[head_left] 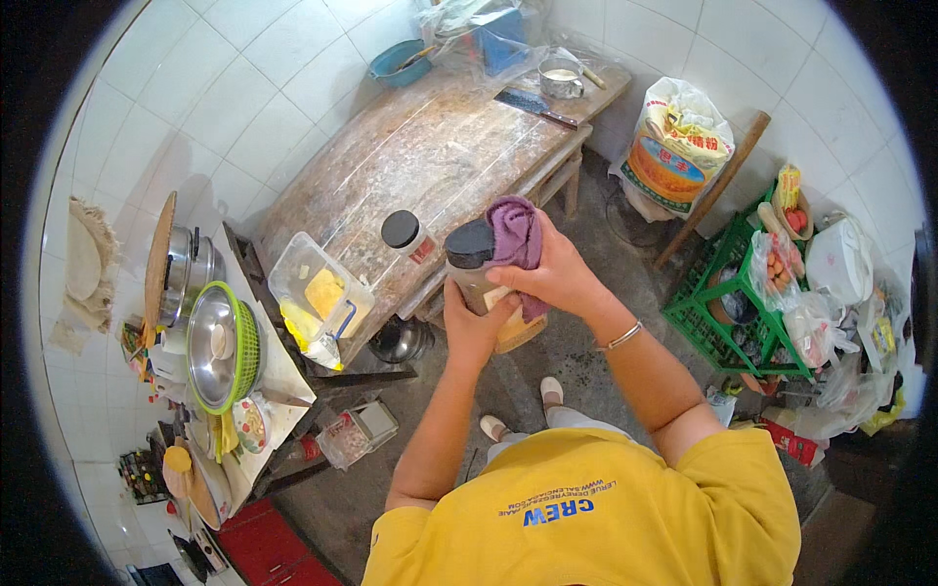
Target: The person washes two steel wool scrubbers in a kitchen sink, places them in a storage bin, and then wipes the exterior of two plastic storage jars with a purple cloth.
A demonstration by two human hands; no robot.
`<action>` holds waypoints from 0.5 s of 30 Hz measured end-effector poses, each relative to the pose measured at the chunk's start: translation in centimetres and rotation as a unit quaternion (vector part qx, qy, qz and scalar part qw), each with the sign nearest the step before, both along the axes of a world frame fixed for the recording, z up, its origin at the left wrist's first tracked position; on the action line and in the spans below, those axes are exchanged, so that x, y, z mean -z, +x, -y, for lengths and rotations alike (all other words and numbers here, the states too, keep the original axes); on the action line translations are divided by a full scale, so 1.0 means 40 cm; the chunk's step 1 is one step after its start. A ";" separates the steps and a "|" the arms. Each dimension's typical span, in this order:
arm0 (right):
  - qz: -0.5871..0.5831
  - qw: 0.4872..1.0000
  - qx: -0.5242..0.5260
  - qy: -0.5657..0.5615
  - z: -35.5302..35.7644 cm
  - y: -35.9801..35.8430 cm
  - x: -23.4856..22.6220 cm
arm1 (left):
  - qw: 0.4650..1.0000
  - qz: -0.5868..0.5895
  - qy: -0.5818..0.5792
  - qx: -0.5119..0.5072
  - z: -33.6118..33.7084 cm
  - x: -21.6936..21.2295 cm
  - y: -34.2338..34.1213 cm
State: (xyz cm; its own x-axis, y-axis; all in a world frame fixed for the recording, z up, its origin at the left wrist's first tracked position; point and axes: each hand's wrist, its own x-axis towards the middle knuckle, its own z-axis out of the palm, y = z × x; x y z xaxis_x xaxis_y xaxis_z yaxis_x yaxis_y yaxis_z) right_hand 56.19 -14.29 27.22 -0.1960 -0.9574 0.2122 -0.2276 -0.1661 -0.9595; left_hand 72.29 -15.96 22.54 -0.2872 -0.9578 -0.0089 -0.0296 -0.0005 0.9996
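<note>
My left hand is wrapped round the lower body of a clear jar with a black lid. The jar is tilted, and something yellowish-tan shows near its bottom. With its fingers closed, my right hand presses a purple cloth against the side of the jar by the lid. Part of the cloth hangs below my right hand. A second, smaller jar with a black lid stands on the floury wooden table, just left of the one I hold.
A clear plastic box with yellow contents sits at the table's near left corner. A knife, a metal cup and a blue bowl lie toward the back. To the right stand a large sack, a wooden pole and a green crate.
</note>
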 end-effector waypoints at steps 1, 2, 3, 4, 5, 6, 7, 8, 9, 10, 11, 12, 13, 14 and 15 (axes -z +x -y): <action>0.056 0.998 -0.038 0.002 0.009 -0.014 0.005 | 0.998 -0.061 0.032 0.008 0.003 -0.004 -0.001; 0.114 0.990 -0.079 0.004 0.017 -0.027 0.015 | 0.989 -0.117 0.089 0.017 0.003 -0.014 0.003; 0.195 0.973 -0.113 0.042 0.018 -0.044 0.041 | 0.974 -0.172 0.145 0.025 0.001 -0.025 0.008; 0.199 0.975 -0.091 0.034 0.023 -0.051 0.055 | 0.954 -0.224 0.198 0.034 0.006 -0.033 0.017; 0.243 0.962 -0.101 0.076 0.022 -0.059 0.084 | 0.948 -0.233 0.207 0.059 0.015 -0.035 0.029; 0.285 0.945 -0.111 0.118 0.017 -0.062 0.117 | 0.944 -0.243 0.211 0.071 0.013 -0.046 0.035; 0.352 0.924 -0.092 0.119 0.006 -0.054 0.136 | 0.940 -0.253 0.213 0.083 0.008 -0.063 0.040; 0.415 0.899 -0.074 0.118 -0.005 -0.048 0.151 | 0.935 -0.266 0.213 0.096 0.007 -0.075 0.042; 0.459 0.878 -0.059 0.121 -0.016 -0.066 0.170 | 0.933 -0.273 0.214 0.100 0.011 -0.077 0.045; 0.475 0.875 -0.047 0.078 -0.027 -0.060 0.140 | 0.955 -0.224 0.170 0.095 0.018 -0.062 0.060; 0.490 0.870 -0.035 0.035 -0.047 -0.054 0.081 | 0.973 -0.173 0.125 0.089 0.029 -0.038 0.079; 0.503 0.864 -0.016 -0.009 -0.065 -0.053 0.042 | 0.985 -0.122 0.083 0.088 0.036 -0.024 0.084; 0.464 0.884 -0.012 -0.047 -0.075 -0.049 0.035 | 0.992 -0.079 0.066 0.071 0.025 -0.045 0.069; 0.227 0.963 -0.032 -0.139 -0.068 -0.039 -0.006 | 0.995 -0.038 0.006 0.097 0.016 -0.062 0.066; -0.029 0.974 -0.049 -0.220 -0.053 -0.035 -0.078 | 0.991 0.001 -0.055 0.125 0.010 -0.080 0.060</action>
State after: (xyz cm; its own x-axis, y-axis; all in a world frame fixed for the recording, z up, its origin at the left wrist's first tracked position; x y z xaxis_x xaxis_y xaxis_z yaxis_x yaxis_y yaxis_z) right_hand 54.79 -12.17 30.35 -0.0838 -0.7848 0.6140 -0.2419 -0.5817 -0.7766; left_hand 74.69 -16.38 25.73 -0.5149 -0.8524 0.0912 -0.0171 0.1166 0.9930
